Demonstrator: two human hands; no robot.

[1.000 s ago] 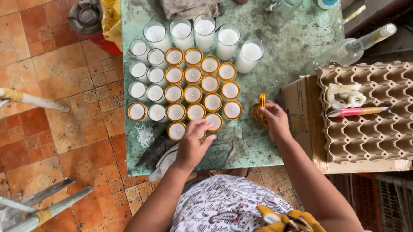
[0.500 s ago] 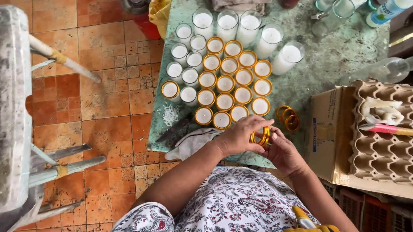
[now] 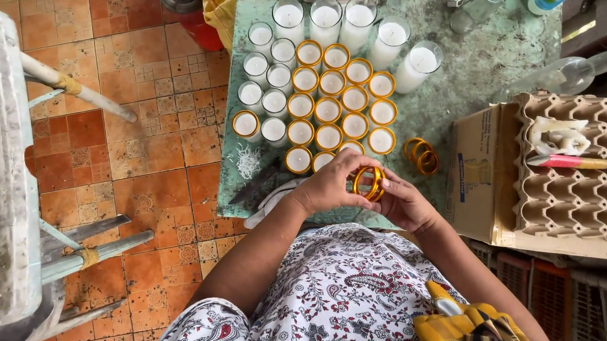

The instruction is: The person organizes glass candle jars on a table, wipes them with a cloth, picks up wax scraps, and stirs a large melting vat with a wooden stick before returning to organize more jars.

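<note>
Both hands now w/ one gold ring (image 3: 369, 182) just below the candle block (image 3: 327, 99): left hand (image 3: 332, 184) & right hand (image 3: 402, 203) pinched shut on it, lifted off the spare rings (image 3: 422, 156).

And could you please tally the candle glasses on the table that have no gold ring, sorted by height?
Tall candle glasses: 5
Short candle glasses: 7
Total: 12
</note>
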